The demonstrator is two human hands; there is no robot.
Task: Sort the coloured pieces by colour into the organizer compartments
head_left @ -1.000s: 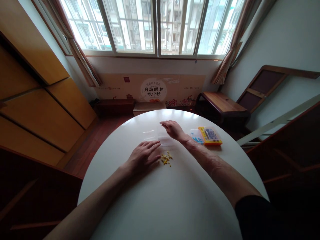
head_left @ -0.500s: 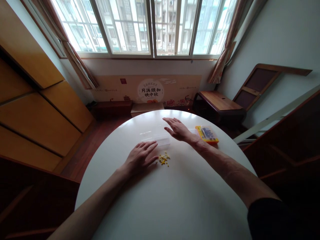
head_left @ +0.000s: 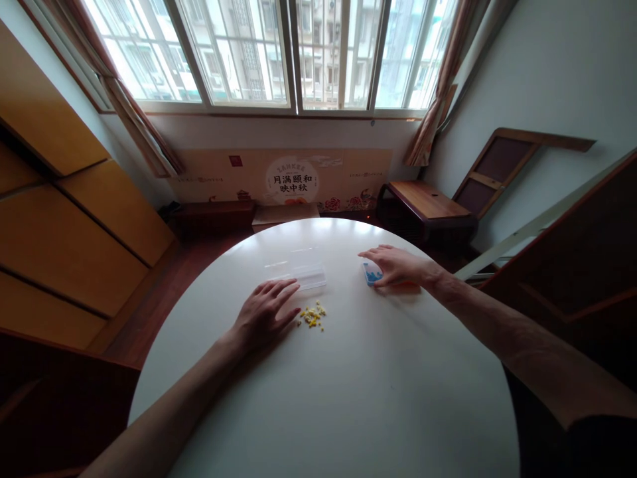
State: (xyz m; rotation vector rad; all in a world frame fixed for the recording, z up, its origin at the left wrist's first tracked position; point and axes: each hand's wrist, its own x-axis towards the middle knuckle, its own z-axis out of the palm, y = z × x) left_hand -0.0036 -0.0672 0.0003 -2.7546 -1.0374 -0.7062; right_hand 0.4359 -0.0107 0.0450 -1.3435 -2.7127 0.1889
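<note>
Left hand [head_left: 263, 313] lay flat on the white counter [head_left: 348, 398], fingers apart, holding nothing, just at 9 o'clock of the yellow beads [head_left: 312, 316]. Clear box [head_left: 297, 273] sat empty at 12 o'clock of the beads, near the left fingertips. Right hand [head_left: 398, 266] rested over the small box of blue beads [head_left: 371, 273] at 3 o'clock of the clear box; fingers spread over it, firm grip unclear. Step looked like reaching for the blue-bead box; next move likely called for closing the fingers on it.
</note>
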